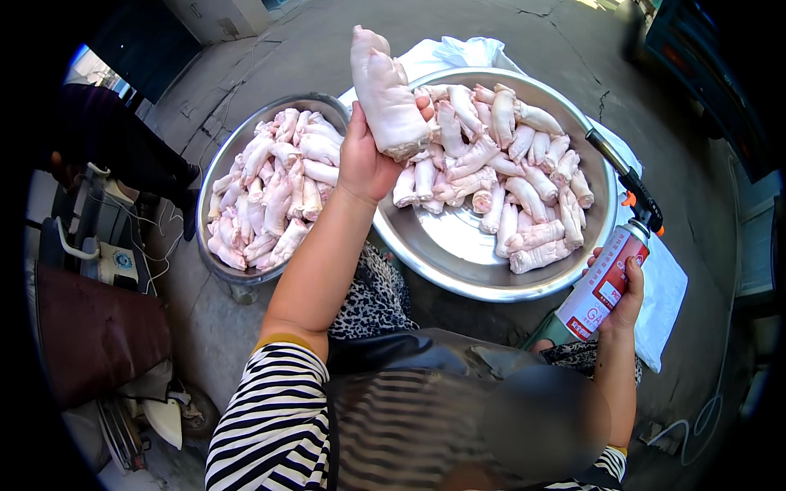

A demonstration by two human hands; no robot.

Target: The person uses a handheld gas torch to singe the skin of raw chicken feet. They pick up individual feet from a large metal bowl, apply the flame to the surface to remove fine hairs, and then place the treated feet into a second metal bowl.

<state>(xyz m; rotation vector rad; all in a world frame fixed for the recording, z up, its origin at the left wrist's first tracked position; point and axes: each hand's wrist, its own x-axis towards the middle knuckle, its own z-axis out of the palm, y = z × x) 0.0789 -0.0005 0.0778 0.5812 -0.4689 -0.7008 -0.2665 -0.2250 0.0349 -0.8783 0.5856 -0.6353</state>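
Observation:
My left hand (374, 156) holds a raw pig's trotter (387, 92) by its cut end, hoof pointing up and away from me. It is raised near the gap between two steel basins. In my right hand (623, 301) is a gas canister (605, 279) with a blowtorch head (642, 196) fitted on top. The torch nozzle points up and left, over the right rim of the large steel basin (424, 267). No flame is visible. Several trotters (473, 166) lie in that basin, with bare metal at its near side. The smaller basin (206, 233) at left is heaped with more trotters (276, 190).
White plastic sheeting (660, 301) lies beneath and beside the large basin. At far left stands a person in dark trousers (153, 147), near an electric scooter (104, 331). A pale hose (706, 423) curls on the concrete floor (313, 49) at right.

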